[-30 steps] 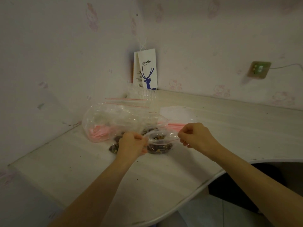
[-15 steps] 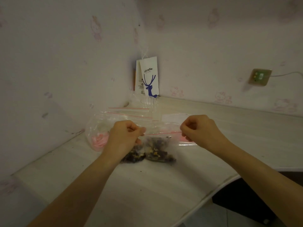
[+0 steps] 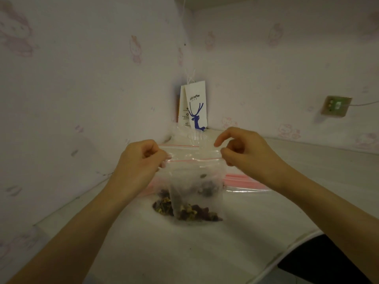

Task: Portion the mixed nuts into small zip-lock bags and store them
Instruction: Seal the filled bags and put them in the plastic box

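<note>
The zip-lock bag [image 3: 196,181] hangs upright, zip edge on top running left to right; the left hand [image 3: 141,160] and right hand [image 3: 244,148] pinch its top corners. Behind stands a paper bag [image 3: 194,107].

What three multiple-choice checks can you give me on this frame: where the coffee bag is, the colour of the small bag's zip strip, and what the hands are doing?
1. The white coffee bag is:
A) in the far corner, behind the hands
B) at the table's front edge
C) on the floor

2. The zip strip of the small zip-lock bag is:
A) blue
B) red
C) green

3. The left hand and right hand:
A) lie flat on the table
B) hang empty
C) pinch the bag's top corners

Key:
1 A, it shows at the back, beyond both hands.
2 B, a red line runs between the hands.
3 C, each hand grips one end of the strip.
</note>
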